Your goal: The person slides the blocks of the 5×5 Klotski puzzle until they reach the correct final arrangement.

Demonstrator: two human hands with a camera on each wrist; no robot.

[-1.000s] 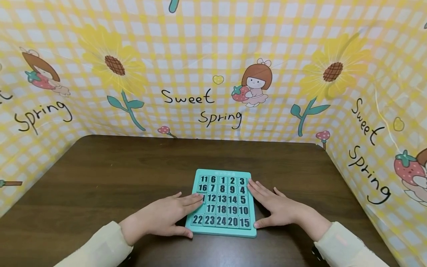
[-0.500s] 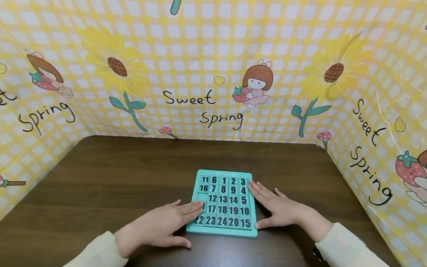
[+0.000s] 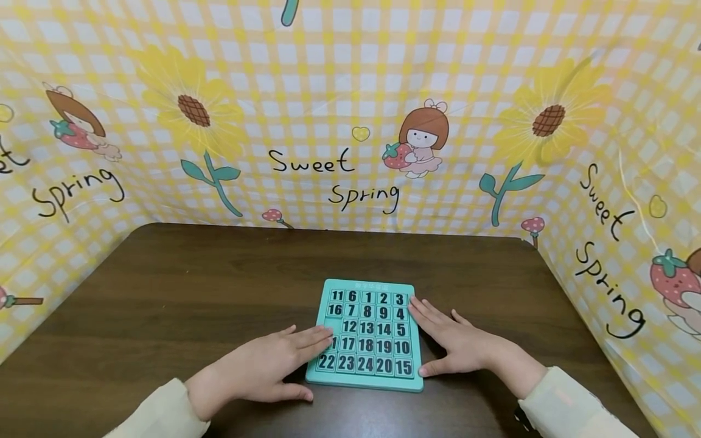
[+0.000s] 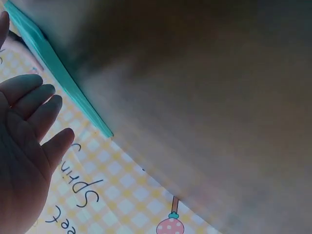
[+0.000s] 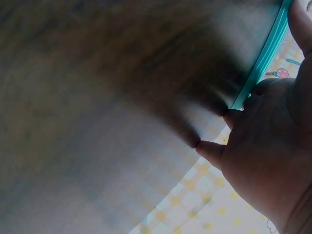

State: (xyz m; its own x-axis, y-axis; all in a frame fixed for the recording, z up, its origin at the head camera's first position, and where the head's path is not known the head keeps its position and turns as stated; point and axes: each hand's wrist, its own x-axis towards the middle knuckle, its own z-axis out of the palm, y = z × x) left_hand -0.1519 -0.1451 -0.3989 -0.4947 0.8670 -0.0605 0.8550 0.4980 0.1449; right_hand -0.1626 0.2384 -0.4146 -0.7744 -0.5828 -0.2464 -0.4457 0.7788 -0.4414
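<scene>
A turquoise number slide puzzle [image 3: 364, 385] lies flat on the table, its edge also showing in the left wrist view. My left hand [image 3: 268, 365] reaches in from the left, fingers extended, fingertips over the left tile [image 3: 334, 344] of the fourth row. They cover part of that tile's number; a 1 shows. Directly above it, the third row has a bare slot at its left end. My right hand [image 3: 462, 345] rests along the puzzle's right side, fingers straight near the upper corner and thumb at the lower one. In the right wrist view its fingertips touch the tabletop.
The dark wooden table [image 3: 230, 274] extends around the puzzle. A yellow checked cloth [image 3: 306, 91] with printed flowers and words stands behind and along both sides of it.
My left hand has slid the left tile of the third row toward me into the fourth row, so the bare slot now sits above it. My right hand stays put.
</scene>
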